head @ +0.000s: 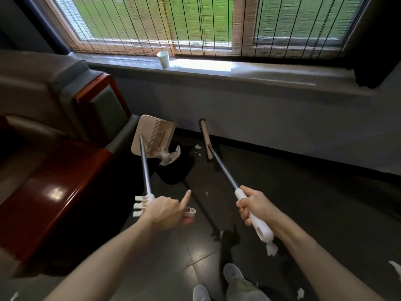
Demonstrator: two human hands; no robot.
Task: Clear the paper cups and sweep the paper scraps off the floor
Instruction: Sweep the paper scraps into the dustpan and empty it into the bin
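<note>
A wide window with a slatted bamboo blind [152, 25] fills the far wall, above a long grey windowsill [260, 72]. On the left stands a grey upholstered armchair [43, 94] with a glossy red-brown wooden arm [54, 181]. The floor [303, 203] is dark tile.

Near the foot of the armchair sits a black waste bin [175, 170]. A beige dustpan [149, 131] is tipped above it, with its toothed edge facing the camera and crumpled white paper [169, 156] at its lower lip, right over the bin's mouth. To the right, a broom [223, 168] slants from the near right to the wall; its wooden head [206, 140] lies on the floor just beside the skirting.

The left hand [165, 211] has its fingers curled round the white end of the dustpan's metal handle, with the index finger sticking straight out to the right. The right hand [253, 205] is wrapped tightly round the broom's white grip.

A white paper cup [163, 59] stands upright on the sill, left of centre, well apart from both hands.

Paper scraps lie scattered on the floor: one just left of the broom head [197, 147], one between the two handles [207, 194], one below the broom's grip end [272, 249], and others at the near right [300, 293] and near left corner [15, 295]. Two grey shoes [233, 273] show at the bottom edge.
</note>
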